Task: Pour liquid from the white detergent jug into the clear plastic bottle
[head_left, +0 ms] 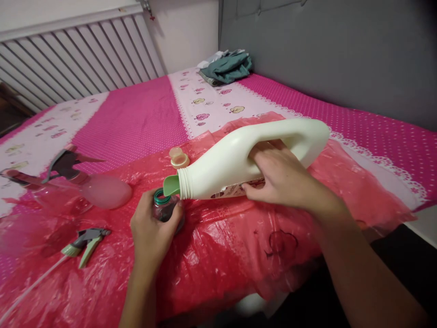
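My right hand grips the handle of a large cream-white detergent jug, which is tipped onto its side. The jug's green spout points left, just above the mouth of a small clear bottle with a green neck ring. Around that bottle my left hand is wrapped, thumb on its right side. I cannot make out any liquid flowing from the spout. Behind the spout stands a cream jug cap. A grey and green trigger sprayer head with a white tube lies left of my left hand.
Red plastic sheeting covers the near part of the bed, over a pink patterned bedspread. Spray bottles lie at the left, partly under the plastic. Folded clothes rest at the back, near a radiator and grey headboard.
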Action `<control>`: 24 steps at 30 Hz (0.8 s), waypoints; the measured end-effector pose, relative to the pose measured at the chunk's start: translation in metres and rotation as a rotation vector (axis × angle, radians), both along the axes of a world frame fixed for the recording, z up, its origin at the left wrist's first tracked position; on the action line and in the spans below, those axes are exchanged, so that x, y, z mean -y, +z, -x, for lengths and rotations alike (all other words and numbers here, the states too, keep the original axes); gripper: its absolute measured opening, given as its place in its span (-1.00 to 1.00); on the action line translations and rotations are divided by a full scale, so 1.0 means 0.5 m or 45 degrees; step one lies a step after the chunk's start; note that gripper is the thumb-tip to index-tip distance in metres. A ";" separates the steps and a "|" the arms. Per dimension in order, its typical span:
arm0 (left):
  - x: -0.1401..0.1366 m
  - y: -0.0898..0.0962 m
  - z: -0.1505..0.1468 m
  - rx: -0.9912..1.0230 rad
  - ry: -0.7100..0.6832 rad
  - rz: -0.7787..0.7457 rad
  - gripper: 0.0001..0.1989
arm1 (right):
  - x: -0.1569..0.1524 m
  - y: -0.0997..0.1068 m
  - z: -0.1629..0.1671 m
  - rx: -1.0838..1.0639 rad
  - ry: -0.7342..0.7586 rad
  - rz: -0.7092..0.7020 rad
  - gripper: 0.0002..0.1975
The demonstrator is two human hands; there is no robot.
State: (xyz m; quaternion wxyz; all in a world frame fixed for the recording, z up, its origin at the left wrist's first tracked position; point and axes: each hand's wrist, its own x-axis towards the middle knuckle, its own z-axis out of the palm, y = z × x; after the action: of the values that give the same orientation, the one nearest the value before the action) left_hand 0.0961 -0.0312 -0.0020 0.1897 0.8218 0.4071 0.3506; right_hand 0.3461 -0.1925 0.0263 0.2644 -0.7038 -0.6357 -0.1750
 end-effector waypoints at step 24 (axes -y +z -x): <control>0.000 -0.001 0.001 -0.016 0.012 -0.023 -0.62 | 0.001 0.003 0.002 0.007 -0.006 0.051 -0.55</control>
State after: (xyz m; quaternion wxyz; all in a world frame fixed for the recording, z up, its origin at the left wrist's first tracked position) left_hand 0.0955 -0.0310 -0.0026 0.1780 0.8237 0.4091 0.3499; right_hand 0.3449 -0.1927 0.0276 0.2482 -0.7098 -0.6383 -0.1649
